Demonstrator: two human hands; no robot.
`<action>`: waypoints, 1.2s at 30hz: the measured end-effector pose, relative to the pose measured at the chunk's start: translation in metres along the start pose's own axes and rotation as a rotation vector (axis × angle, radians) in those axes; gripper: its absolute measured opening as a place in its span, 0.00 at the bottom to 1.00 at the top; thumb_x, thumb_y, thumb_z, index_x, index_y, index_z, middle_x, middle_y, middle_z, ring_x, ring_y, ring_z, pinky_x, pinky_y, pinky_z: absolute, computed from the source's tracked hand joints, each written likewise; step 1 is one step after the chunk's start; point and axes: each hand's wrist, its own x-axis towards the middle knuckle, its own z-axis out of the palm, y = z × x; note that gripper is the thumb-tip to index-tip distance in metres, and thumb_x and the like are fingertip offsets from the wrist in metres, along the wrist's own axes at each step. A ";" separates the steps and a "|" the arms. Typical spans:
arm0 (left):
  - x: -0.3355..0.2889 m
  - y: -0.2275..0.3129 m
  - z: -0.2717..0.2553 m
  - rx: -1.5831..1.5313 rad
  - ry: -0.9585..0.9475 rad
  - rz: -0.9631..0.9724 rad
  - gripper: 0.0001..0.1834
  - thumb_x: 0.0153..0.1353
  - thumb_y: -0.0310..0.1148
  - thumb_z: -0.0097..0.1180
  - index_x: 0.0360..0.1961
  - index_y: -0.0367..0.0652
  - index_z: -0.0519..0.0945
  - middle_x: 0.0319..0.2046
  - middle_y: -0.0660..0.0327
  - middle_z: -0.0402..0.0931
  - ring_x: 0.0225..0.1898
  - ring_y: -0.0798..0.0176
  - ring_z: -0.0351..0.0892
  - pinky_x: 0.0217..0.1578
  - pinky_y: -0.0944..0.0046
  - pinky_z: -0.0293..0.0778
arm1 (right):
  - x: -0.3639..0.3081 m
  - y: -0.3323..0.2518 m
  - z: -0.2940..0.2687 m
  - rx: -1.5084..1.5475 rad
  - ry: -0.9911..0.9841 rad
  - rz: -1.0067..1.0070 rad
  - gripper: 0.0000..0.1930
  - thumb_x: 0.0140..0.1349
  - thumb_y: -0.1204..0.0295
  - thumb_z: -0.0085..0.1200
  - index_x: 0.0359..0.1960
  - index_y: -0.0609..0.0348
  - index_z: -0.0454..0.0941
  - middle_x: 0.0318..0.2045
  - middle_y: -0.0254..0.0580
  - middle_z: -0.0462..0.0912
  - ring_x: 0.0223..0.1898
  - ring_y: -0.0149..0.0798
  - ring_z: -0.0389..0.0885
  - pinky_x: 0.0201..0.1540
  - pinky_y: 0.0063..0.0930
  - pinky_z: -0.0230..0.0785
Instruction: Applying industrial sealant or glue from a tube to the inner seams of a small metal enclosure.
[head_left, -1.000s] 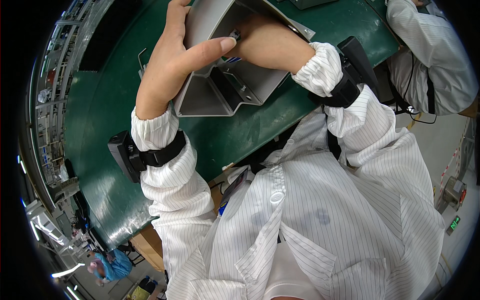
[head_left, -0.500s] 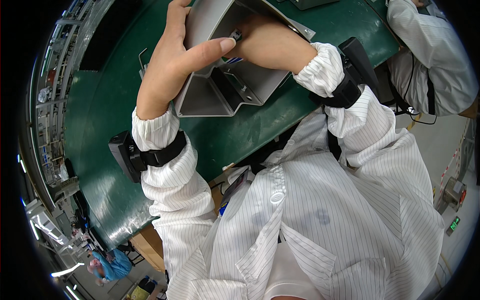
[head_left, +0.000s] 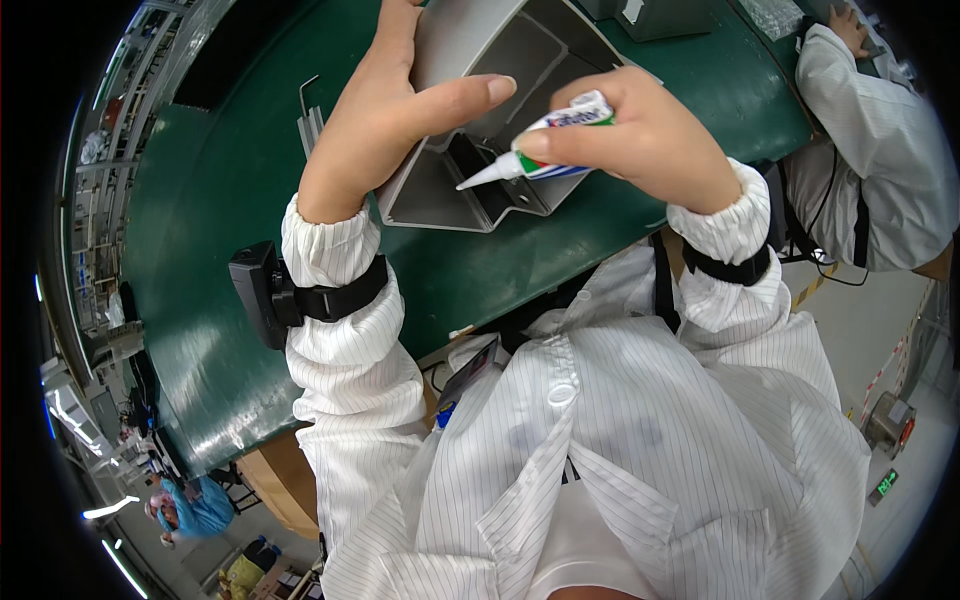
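A grey sheet-metal housing (head_left: 450,45) with an open, angled end stands on the green table (head_left: 220,280). My left hand (head_left: 370,125) grips its left wall, the thumb lying across the opening and the other fingers partly out of frame. In my right hand (head_left: 665,135) is a squeeze tube of glue (head_left: 565,140), pinched between thumb and fingers. The tube's white tapered nozzle points left and slightly down, in front of the opening. Behind it, a black strip (head_left: 475,180) and a small bracket with holes show inside the housing. I cannot tell whether the nozzle touches anything.
A hex key (head_left: 304,95) and narrow metal bars (head_left: 312,130) lie left of the housing. At the far right are a dark grey box (head_left: 665,18), a clear plastic bag (head_left: 775,15) and a co-worker's sleeve (head_left: 865,120) with their hand (head_left: 848,30) at the table.
My right hand has come out of the housing toward the right, and the glue tube is now in full view. The housing and my left hand sit slightly further right in the picture.
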 end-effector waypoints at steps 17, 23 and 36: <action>-0.048 -0.057 -0.016 -0.076 0.458 0.041 0.54 0.33 0.44 0.62 0.63 0.47 0.49 0.48 0.45 0.62 0.48 0.49 0.68 0.50 0.55 0.64 | 0.002 0.085 -0.019 1.468 -0.003 -0.519 0.21 0.65 0.53 0.43 0.23 0.57 0.67 0.12 0.29 0.61 0.16 0.24 0.56 0.28 0.21 0.50; -0.094 -0.036 -0.018 -0.672 0.981 0.017 0.51 0.35 0.40 0.57 0.62 0.42 0.47 0.51 0.47 0.61 0.53 0.53 0.64 0.54 0.55 0.60 | -0.005 0.088 -0.003 1.401 0.104 -0.229 0.19 0.68 0.59 0.36 0.24 0.59 0.66 0.12 0.29 0.61 0.13 0.23 0.54 0.25 0.21 0.48; -0.145 0.003 -0.004 -0.566 1.333 0.035 0.53 0.39 0.39 0.61 0.62 0.41 0.40 0.50 0.49 0.59 0.49 0.57 0.63 0.52 0.57 0.62 | -0.019 0.089 0.035 1.250 0.284 0.073 0.13 0.69 0.63 0.37 0.38 0.59 0.70 0.14 0.27 0.63 0.13 0.22 0.53 0.23 0.20 0.48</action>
